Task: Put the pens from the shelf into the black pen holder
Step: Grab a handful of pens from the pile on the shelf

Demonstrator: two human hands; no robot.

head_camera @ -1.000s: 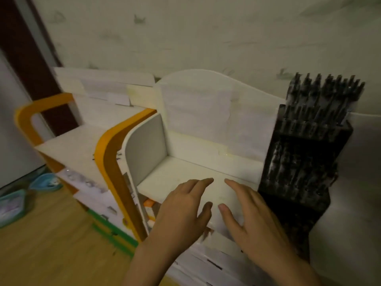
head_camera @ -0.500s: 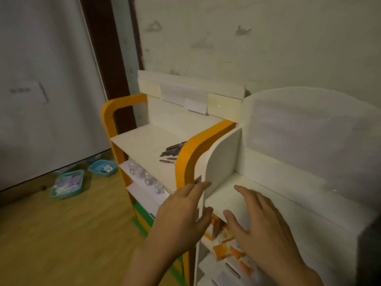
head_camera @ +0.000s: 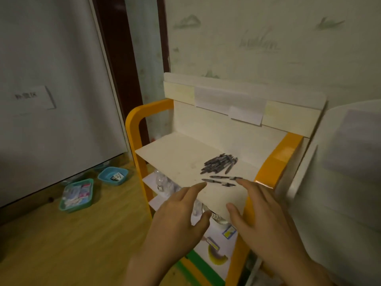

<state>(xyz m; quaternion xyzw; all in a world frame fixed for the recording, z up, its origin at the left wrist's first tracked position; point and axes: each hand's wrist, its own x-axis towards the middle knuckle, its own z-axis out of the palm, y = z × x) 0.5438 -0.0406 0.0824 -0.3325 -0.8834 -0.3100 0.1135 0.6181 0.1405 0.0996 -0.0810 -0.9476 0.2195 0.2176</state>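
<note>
Left hand [head_camera: 181, 215] and right hand [head_camera: 266, 219] side by side, slightly apart, fingers extended, holding nothing. Just beyond the fingertips, black pens [head_camera: 219, 165] piled on the orange-framed shelf [head_camera: 175, 159].

1. The shelf [head_camera: 181, 159] top is a pale, matt board, lightly smudged; its orange side frames [head_camera: 277, 162] are smooth and glossy, catching light.
2. The pens [head_camera: 219, 166] look like dark plastic with a slight sheen.
3. Matt white paper sheets [head_camera: 228, 103] are stuck on the shelf's back panel.
4. The floor [head_camera: 61, 240] shows smooth wood-grain planks.
5. Two teal trays [head_camera: 76, 195] appear plastic.
6. The wall [head_camera: 268, 38] carries matt, faintly printed wallpaper.
</note>
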